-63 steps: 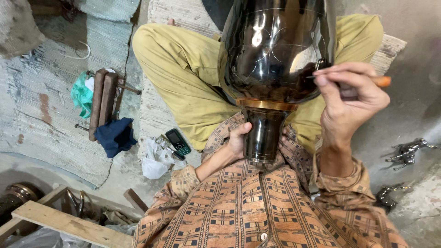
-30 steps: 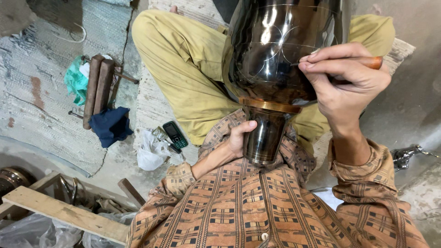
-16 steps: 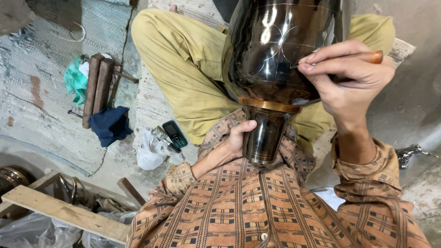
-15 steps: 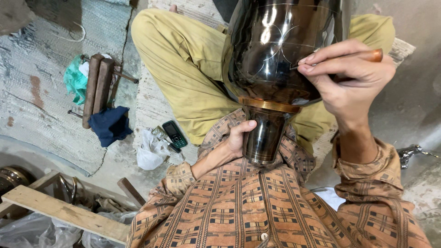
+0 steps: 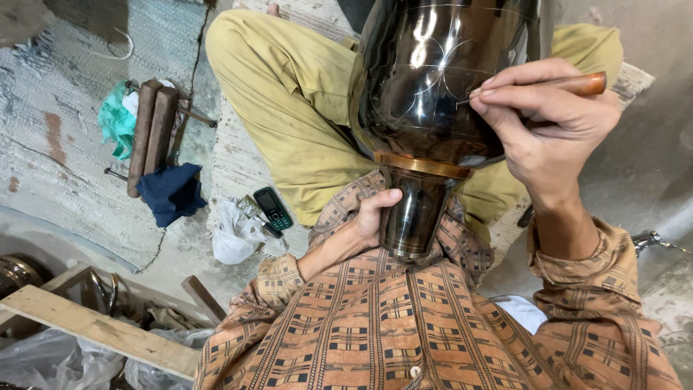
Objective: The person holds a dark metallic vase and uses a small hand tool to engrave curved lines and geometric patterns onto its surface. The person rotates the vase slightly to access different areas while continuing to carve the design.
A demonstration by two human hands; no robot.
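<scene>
Two bare hands work on one large dark vase (image 5: pixel 440 79), a glossy metal vessel with a swelling body, a brass-coloured band and a narrow polished neck pointing toward the person's chest. It rests in the lap of someone sitting cross-legged in olive trousers and a brown checked shirt. Thin pale curved lines are scratched across its mirror-like surface.

At 6 o'clock of the body, the left hand (image 5: pixel 375 217) curls around the neck, its grip closed on the smooth metal, thumb lying along the side. At 3 o'clock of the body, the right hand (image 5: pixel 548 123) pinches a slim engraving tool (image 5: pixel 538 85) with a rounded wooden handle, fingers clenched on it, the fine tip touching the vase's surface.

On the floor at 9 o'clock lie a small dark mobile phone (image 5: pixel 273 208), crumpled white plastic (image 5: pixel 234 235), a navy cloth (image 5: pixel 170 191), two rough wooden bars (image 5: pixel 151 133) and a green rag (image 5: pixel 115 119). The floor is grey, worn concrete, partly covered with coarse woven matting. A pale wooden plank (image 5: pixel 94 328) crosses the corner at 8 o'clock.
</scene>
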